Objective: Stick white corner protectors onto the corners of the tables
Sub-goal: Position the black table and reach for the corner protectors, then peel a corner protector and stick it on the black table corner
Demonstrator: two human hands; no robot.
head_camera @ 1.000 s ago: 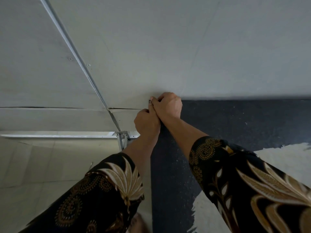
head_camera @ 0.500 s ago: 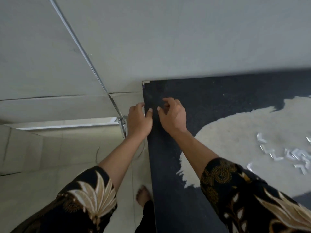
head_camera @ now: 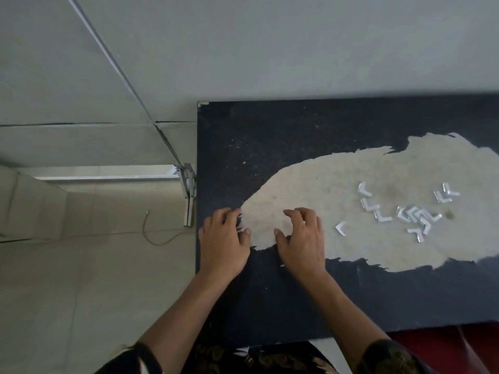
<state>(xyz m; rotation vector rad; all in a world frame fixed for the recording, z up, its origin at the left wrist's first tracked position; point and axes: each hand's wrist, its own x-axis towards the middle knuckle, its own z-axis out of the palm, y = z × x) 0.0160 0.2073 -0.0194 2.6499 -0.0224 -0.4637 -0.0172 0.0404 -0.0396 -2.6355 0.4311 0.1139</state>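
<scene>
1. Worktop (head_camera: 270,306), black w/ pale patch (head_camera: 324,184): metal bracket (head_camera: 187,195) just off its left edge, wire (head_camera: 159,233) on the floor beyond.
2. Corner protectors (head_camera: 413,214): approx. 11 loose on the patch, overlapping, so count unsure; 1 fitted protector (head_camera: 202,103) at worktop's far-left corner.
3. Hands: left hand (head_camera: 224,238) & right hand (head_camera: 302,238) over worktop's left part, both empty, fingers loosely curled.

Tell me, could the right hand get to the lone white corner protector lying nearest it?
Probably yes: the right hand holds nothing, and the lone corner protector lies just beside it on the table, nothing between them.
</scene>
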